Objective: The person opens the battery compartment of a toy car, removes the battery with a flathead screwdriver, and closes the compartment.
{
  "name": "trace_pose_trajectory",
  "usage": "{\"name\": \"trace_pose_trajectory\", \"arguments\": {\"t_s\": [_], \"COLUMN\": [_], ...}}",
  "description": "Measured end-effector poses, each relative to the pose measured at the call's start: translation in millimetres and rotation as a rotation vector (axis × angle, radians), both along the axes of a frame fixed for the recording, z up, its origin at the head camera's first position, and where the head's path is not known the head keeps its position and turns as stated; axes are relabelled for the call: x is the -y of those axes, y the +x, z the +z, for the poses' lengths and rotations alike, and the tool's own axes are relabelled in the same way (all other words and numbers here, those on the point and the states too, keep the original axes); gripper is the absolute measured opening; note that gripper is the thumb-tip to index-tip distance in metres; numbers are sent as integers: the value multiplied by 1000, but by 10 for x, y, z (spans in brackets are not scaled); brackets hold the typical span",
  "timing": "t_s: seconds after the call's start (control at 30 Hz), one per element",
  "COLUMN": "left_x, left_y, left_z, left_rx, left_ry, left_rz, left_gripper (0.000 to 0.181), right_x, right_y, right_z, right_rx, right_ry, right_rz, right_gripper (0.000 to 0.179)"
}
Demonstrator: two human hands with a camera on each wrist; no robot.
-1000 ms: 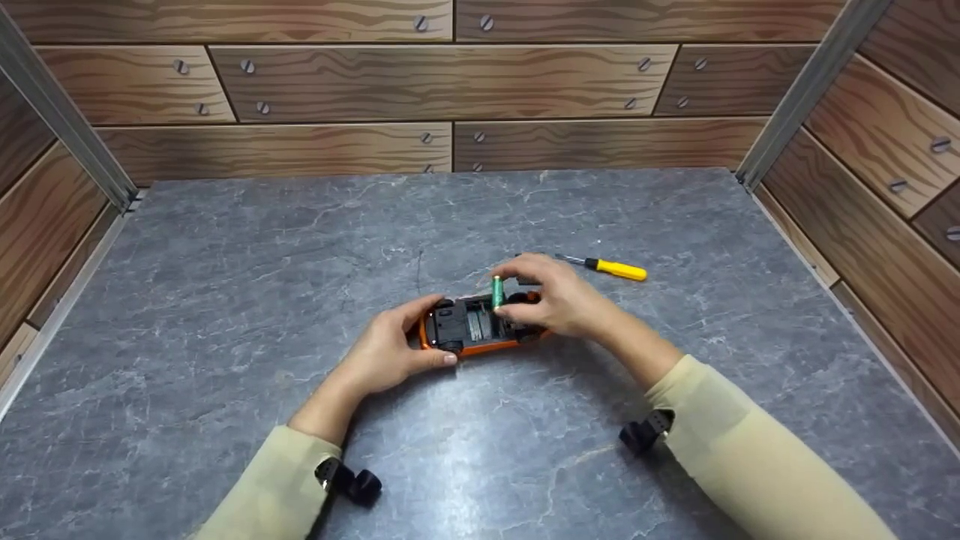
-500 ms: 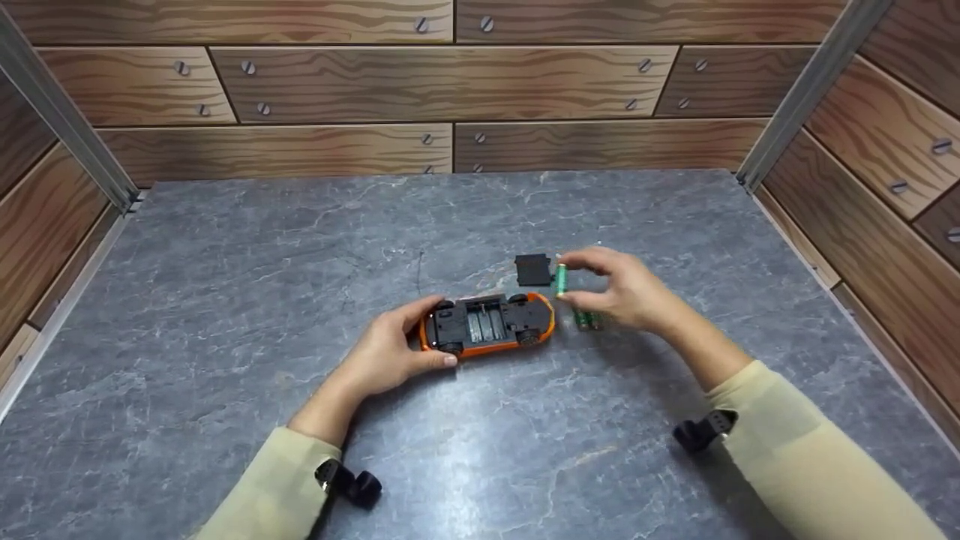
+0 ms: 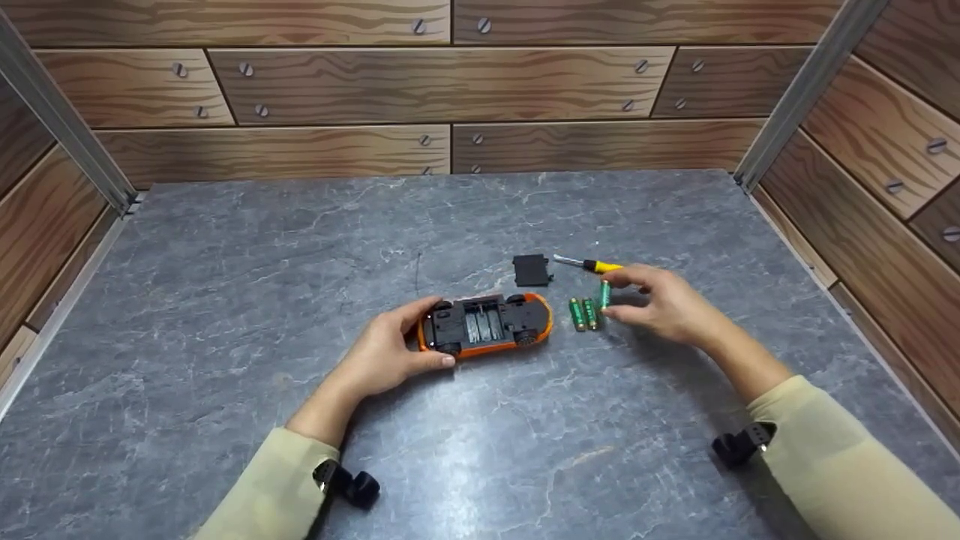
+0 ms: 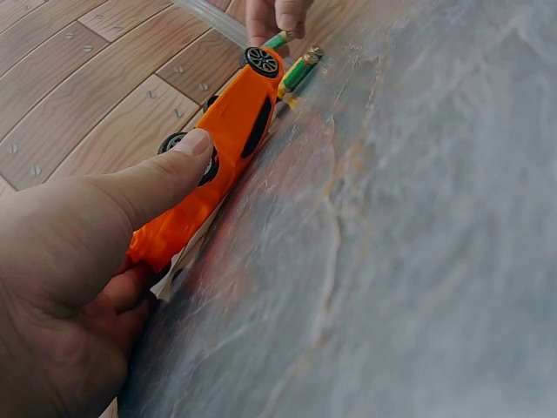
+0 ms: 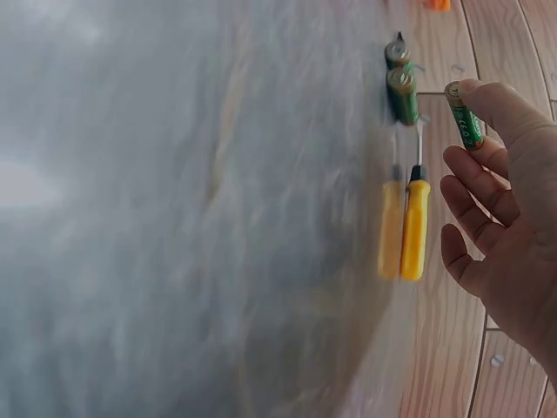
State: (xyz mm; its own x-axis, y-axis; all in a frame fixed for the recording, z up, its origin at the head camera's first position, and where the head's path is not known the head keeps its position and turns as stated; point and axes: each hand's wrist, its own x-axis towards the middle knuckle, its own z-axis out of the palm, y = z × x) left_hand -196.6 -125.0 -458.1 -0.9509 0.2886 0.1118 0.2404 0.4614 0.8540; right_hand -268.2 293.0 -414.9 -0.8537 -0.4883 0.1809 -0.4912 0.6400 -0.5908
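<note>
An orange toy car (image 3: 491, 349) lies upside down on the table, its black underside up and its battery compartment (image 3: 484, 321) uncovered, with no battery inside. My left hand (image 3: 386, 346) grips one end of the car, thumb on the near side and fingers on the far side. A green battery (image 3: 605, 295) is pinched by its ends between the thumb and a finger of my right hand (image 3: 664, 306), held above the table in the right wrist view. Just left of it, two more green batteries (image 3: 583, 313) lie side by side on the table.
A black battery cover (image 3: 532, 270) lies behind the car's right end. Beside it is a screwdriver (image 3: 592, 265) with a yellow handle, partly behind my right hand. Wood-patterned walls (image 3: 450, 82) border the grey marbled table (image 3: 247, 247).
My right hand has carried the battery from above the car's compartment rightward to beside the other two batteries. The left hand and the car have stayed in place.
</note>
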Motion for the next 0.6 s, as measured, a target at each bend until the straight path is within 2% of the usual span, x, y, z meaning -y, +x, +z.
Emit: {"name": "trace_pose_trajectory", "arguments": {"t_s": [0.27, 0.6], "left_x": [-9, -5], "left_y": [1, 5], "left_z": [5, 8], "left_rx": [17, 18], "left_ry": [22, 15], "left_rz": [-2, 5], "left_gripper": [94, 95], "right_x": [-93, -107], "right_y": [15, -3], "right_z": [-46, -114], "right_rx": [40, 19], "right_ry": [47, 87], "right_rz": [-25, -9], "right_gripper": [46, 45]}}
